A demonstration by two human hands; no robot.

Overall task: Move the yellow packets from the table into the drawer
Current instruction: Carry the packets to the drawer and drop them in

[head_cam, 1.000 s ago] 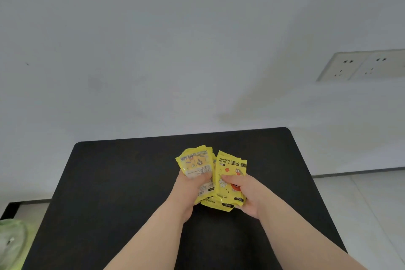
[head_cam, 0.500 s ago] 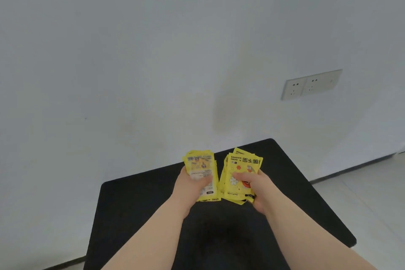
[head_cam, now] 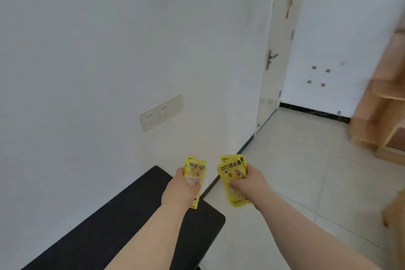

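Note:
My left hand [head_cam: 179,190] grips a small stack of yellow packets [head_cam: 195,171], held upright above the far right corner of the black table [head_cam: 131,215]. My right hand [head_cam: 252,184] holds a second stack of yellow packets [head_cam: 232,173] with red and black print, out over the tiled floor to the right of the table. The two stacks are apart. No drawer can be made out clearly; a blurred wooden cabinet [head_cam: 381,105] stands at the right edge.
A white wall with a double socket plate [head_cam: 161,113] runs along the left. A white door [head_cam: 278,50] with a metal handle stands ahead. Pale floor tiles [head_cam: 306,171] stretch to the right toward the wooden furniture.
The view has swung to the right, bringing the door, floor and wooden furniture into sight. Both hands have lifted their packets off the table and moved apart, the right one beyond the table's edge.

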